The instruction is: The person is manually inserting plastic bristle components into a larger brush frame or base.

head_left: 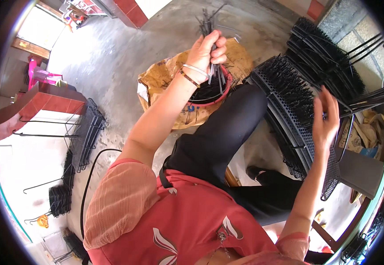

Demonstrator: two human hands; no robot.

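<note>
Clenched round a bunch of thin dark rods (pixel 206 22) above that red-rimmed bucket (pixel 228 83), the left hand (pixel 207 51) has the bristly rack (pixel 285 84) off to its right, running lengthwise back past the knee (pixel 250 104), with the loose-fingered right hand (pixel 326 117) way nearer to it from here.

A pink chair (pixel 41 76) stood beyond a red-tiled ledge (pixel 55 104) at left; below, a black cord (pixel 83 207) curved, and something orange (pixel 43 221) showed
</note>
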